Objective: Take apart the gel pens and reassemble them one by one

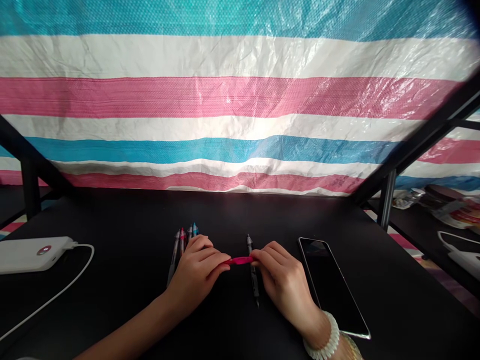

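Both hands, left hand (197, 272) and right hand (283, 280), pinching a pink pen (240, 260) by its ends over the table (123, 295), so could easily slip and roll into the black pen (253, 272) or phone (332, 285).

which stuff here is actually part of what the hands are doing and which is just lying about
In use:
- red pen, held at its ends by left hand and right hand
- black pen lying under it
- row of pens beside the left hand

Lying about:
- smartphone
- white power bank with white cable
- striped tarp
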